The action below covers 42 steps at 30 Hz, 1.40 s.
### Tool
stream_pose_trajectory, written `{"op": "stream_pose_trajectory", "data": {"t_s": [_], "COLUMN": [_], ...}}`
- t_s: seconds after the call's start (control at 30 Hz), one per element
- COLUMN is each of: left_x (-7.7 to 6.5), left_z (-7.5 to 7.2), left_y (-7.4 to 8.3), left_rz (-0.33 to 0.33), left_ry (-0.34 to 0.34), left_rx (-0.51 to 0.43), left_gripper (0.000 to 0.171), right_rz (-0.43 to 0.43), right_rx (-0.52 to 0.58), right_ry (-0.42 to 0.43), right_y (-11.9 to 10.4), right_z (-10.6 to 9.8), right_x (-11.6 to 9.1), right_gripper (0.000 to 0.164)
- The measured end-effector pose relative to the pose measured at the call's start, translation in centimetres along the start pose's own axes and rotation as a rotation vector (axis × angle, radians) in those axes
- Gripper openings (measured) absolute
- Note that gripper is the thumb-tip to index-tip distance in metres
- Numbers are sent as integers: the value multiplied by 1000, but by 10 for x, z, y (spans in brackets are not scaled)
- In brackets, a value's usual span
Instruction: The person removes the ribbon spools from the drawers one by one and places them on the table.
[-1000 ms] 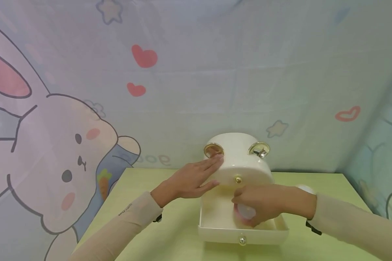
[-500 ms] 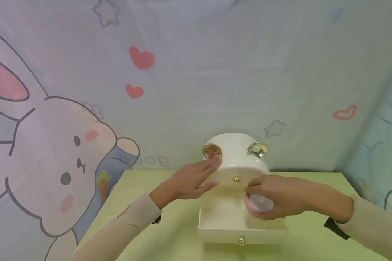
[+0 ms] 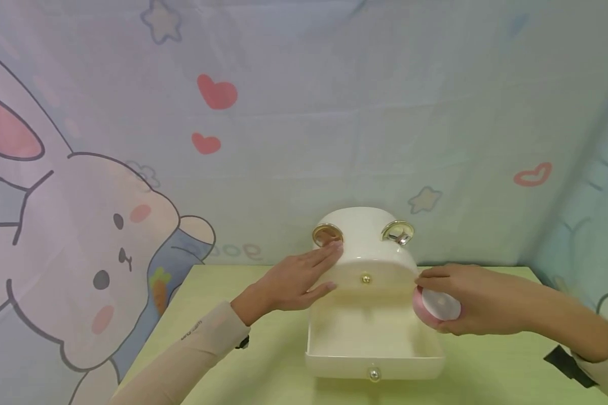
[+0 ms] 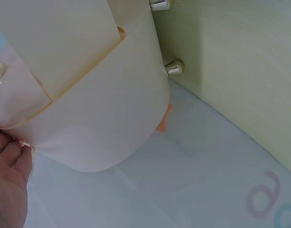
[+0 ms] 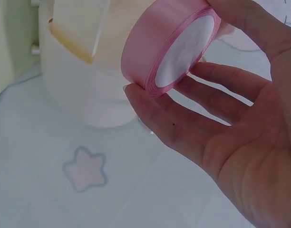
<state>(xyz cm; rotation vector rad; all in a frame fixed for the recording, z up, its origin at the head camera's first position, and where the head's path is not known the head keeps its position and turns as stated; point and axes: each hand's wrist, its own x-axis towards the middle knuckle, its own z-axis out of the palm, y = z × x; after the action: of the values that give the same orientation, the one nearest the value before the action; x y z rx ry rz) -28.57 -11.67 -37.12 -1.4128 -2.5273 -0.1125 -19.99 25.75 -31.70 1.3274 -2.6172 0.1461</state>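
A roll of pink satin ribbon (image 5: 150, 42) with a white core face is held between the thumb and fingers of my right hand (image 3: 491, 301). In the head view the roll is over the right side of the pulled-out drawer (image 3: 375, 368). That drawer belongs to a cream storage box (image 3: 365, 233) with two gold-rimmed rings on top and gold knobs. With fingers extended, my left hand (image 3: 296, 281) rests on the box beside its left ring (image 3: 327, 234). The left wrist view shows the fingertips touching the box edge, and the box side (image 4: 102, 104) fills much of that view.
The box stands on a pale green table (image 3: 263, 360), close to a wall cloth (image 3: 309, 185) printed with a rabbit, hearts and stars. Small metallic feet (image 4: 174, 68) hold the box off the tabletop. The open drawer juts toward the front.
My right hand has lifted the ribbon roll out of the drawer and moved it to the right. The left hand has stayed on the box, and the drawer remains pulled out.
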Motion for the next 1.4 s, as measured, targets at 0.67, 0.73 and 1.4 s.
{"op": "stream_pose_trajectory", "data": {"t_s": [0.67, 0.73, 1.4], "left_x": [0, 0, -4], "left_z": [1, 1, 4], "left_y": [-1, -1, 1], "left_rz": [-4, -5, -25], "left_ry": [6, 2, -6], "left_rx": [1, -6, -9], "left_gripper": [70, 70, 70], "right_rz": [151, 189, 461], "right_rx": [-82, -72, -18], "right_ry": [169, 156, 74], "right_y": [57, 63, 141], "right_z": [30, 34, 87], "right_x": [-66, -72, -112], "right_gripper": [61, 61, 65]}}
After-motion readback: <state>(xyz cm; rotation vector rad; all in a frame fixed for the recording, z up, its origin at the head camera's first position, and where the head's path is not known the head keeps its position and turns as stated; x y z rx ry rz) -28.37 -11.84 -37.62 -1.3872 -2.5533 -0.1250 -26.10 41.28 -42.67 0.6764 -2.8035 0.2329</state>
